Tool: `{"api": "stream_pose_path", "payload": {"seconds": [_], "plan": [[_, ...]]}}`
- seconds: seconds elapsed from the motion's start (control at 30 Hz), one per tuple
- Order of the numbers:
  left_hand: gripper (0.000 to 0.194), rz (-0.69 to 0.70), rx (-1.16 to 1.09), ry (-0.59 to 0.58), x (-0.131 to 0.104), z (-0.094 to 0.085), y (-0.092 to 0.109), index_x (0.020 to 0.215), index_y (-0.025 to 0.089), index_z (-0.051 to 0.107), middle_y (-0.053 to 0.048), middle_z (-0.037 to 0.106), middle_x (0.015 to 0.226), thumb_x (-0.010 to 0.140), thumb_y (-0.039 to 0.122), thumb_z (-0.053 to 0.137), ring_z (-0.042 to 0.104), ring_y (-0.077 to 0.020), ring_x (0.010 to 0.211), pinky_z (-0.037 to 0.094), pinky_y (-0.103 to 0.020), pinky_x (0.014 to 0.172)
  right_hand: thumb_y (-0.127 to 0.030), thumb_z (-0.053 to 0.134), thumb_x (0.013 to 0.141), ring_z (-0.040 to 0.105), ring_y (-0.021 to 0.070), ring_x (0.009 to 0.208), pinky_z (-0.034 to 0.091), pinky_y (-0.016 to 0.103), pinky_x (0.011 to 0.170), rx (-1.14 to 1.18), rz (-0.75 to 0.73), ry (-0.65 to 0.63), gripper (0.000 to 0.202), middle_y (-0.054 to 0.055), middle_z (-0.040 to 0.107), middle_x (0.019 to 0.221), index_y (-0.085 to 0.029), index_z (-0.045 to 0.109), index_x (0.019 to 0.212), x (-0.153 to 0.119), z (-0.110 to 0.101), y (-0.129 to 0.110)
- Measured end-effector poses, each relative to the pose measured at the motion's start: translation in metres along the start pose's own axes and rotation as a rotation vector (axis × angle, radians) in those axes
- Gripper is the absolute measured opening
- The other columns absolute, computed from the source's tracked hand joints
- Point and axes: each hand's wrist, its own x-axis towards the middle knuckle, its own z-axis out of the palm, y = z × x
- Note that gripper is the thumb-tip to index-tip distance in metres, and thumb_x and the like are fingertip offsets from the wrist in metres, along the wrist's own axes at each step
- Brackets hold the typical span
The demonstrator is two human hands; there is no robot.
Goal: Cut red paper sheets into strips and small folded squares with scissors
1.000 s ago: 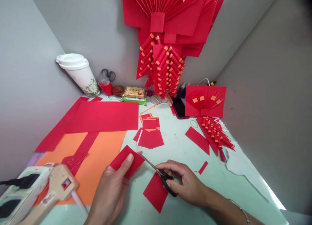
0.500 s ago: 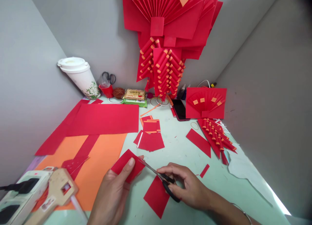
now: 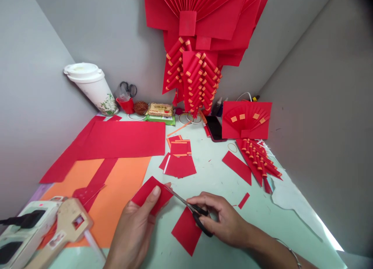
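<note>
Between thumb and fingers, my left hand (image 3: pixel 140 218) pinches a small piece of red paper (image 3: pixel 145 191) above the table. My right hand (image 3: pixel 218 218) grips black-handled scissors (image 3: pixel 186 202), their blades pointing up and left to the paper's right edge. Whether the blades are cutting into it I cannot tell. Below the scissors lies another red paper piece (image 3: pixel 186 232), partly covered by their handle. A thin red strip (image 3: pixel 244 200) rests right of my right hand. Past my left hand lie several trimmed red pieces (image 3: pixel 180 166), and some beyond them have orange edges.
A glue gun (image 3: pixel 70 222) and a power strip (image 3: pixel 32 222) sit at the lower left by orange paper (image 3: pixel 128 183). Large red sheets (image 3: pixel 125 140) lie behind. A white cup (image 3: pixel 93 88), a phone (image 3: pixel 215 128) and red paper decorations (image 3: pixel 201 78) stand at the back.
The camera view has tilted slightly downward, so the background sits higher. Both hands keep nearly the same pose, with the paper and the scissors still held.
</note>
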Motion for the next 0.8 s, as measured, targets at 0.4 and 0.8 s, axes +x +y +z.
{"api": "stream_pose_path", "payload": {"seconds": [0.4,0.8], "plan": [[0.035,0.013,0.011,0.029,-0.0014,0.0011,-0.0014,0.112,0.024,0.074,-0.008,0.077,0.112,0.078,0.035,0.077,0.069,-0.0286,0.104,0.056,-0.037,0.088,-0.012,0.058,0.075,0.051,0.0155,0.073,0.045,0.031,0.073,0.007,-0.009,0.034,0.044,0.0,0.054,0.08,-0.02,0.07,0.116,0.0,0.0031,-0.0005],[0.04,0.028,0.013,0.013,-0.0034,0.0023,-0.0022,0.114,0.023,0.074,-0.009,0.077,0.109,0.076,0.035,0.079,0.071,-0.0297,0.099,0.057,-0.038,0.086,-0.013,0.061,0.076,0.054,0.016,0.076,0.048,0.029,0.07,0.004,-0.036,0.002,0.046,0.002,0.058,0.088,-0.023,0.067,0.12,-0.0012,0.0006,-0.0005]]}}
